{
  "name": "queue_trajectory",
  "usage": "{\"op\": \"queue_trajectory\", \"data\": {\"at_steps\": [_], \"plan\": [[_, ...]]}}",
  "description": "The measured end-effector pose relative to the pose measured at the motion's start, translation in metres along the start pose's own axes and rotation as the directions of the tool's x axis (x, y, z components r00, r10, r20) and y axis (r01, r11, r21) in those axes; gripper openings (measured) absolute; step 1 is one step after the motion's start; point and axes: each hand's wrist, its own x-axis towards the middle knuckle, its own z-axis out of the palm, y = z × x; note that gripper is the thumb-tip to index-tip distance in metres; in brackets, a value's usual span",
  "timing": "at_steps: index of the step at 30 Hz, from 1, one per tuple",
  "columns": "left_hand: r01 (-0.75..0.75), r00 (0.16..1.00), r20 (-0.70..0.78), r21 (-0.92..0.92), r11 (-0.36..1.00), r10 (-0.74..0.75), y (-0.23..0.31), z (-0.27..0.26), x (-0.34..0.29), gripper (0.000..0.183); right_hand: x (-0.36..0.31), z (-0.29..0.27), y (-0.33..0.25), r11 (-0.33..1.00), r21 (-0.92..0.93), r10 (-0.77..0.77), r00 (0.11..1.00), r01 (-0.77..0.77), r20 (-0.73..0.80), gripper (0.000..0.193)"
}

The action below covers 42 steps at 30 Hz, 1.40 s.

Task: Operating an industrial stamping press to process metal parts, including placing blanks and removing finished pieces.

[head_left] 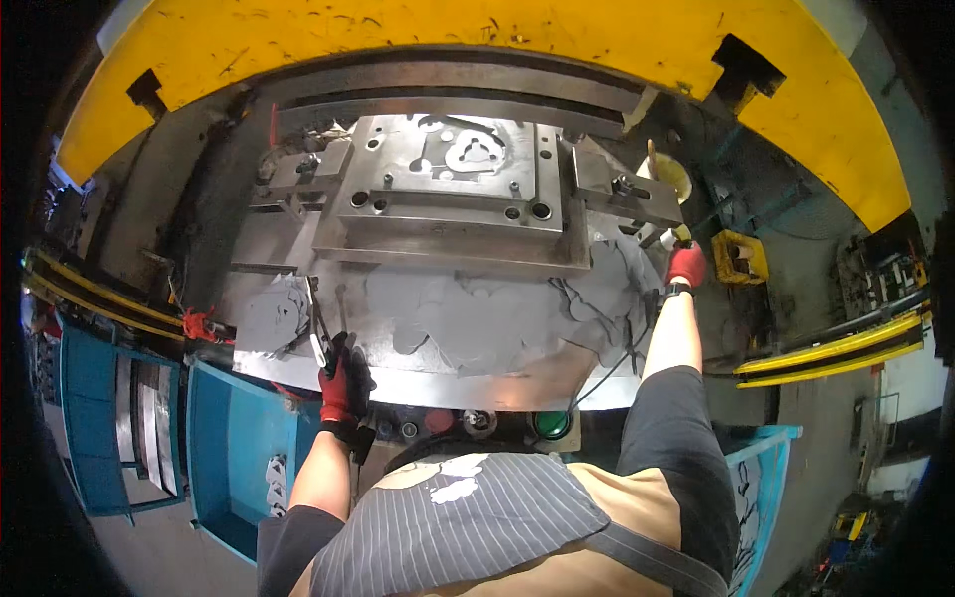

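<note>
My left hand [339,390], in a red glove with dark fingers, is closed around a long, slim metal tool [318,336] that looks like tongs. The tool's tip is beside a pile of flat grey sheet-metal pieces [273,314] at the table's left. My right hand [686,264], also red-gloved, reaches far right and is closed on a small white and yellow thing [675,237] whose kind I cannot make out. Beyond the table's middle stands a steel die block [448,220], with a pale cut-out shape [476,151] on its top plate.
Flat grey sheet pieces [468,313] cover much of the metal table [477,388]. A yellow press beam [428,25] arches across the back. Clamps [625,185] flank the die. Push buttons [550,425] line the near edge. Blue bins [234,438] stand left and right.
</note>
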Motion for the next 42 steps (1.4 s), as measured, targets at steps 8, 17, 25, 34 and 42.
{"op": "queue_trajectory", "data": {"at_steps": [8,17,25,34,42], "plan": [[0.093,0.995,-0.01,-0.099,0.991,-0.094,-0.011,-0.005,0.005,0.03,0.005,-0.031,0.025,0.973,0.217,-0.076,0.997,0.072,0.008,0.025],[0.139,0.987,0.111,-0.229,0.963,-0.116,0.008,-0.009,-0.005,0.027,-0.013,-0.051,0.042,0.919,0.391,-0.054,0.998,0.041,0.021,0.021],[0.119,0.99,0.095,-0.207,0.971,-0.101,-0.009,-0.031,0.005,0.018,-0.037,-0.148,-0.026,0.438,0.895,-0.275,0.96,0.08,0.048,0.012],[0.122,0.987,0.122,-0.161,0.979,-0.103,-0.041,-0.052,0.026,0.016,-0.17,-0.126,-0.216,0.19,0.929,-0.758,0.648,0.318,-0.067,0.027],[0.034,0.998,0.051,-0.118,0.992,-0.028,-0.092,-0.075,0.049,0.013,-0.197,-0.097,-0.302,0.405,0.779,-0.796,0.604,0.478,0.044,0.023]]}}
